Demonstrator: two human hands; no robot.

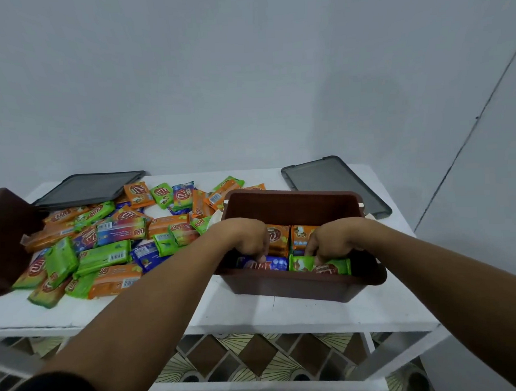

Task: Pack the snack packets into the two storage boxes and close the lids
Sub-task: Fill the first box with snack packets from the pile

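Observation:
A brown storage box (296,285) stands open on the white table, right of centre. Both hands reach down into it. My left hand (247,240) has its fingers curled on a blue packet (276,263) at the box's near left. My right hand (332,241) grips a green packet (301,263) at the near right. Orange packets (279,235) stand behind, between the hands. A second brown box (4,236) sits at the left edge, partly out of frame. Several loose orange, green and blue packets (105,240) lie piled between the boxes.
Two dark grey lids lie flat at the back of the table, one (85,189) at the left behind the pile, one (336,183) at the right behind the box. The white table (256,313) ends near me; patterned floor shows below.

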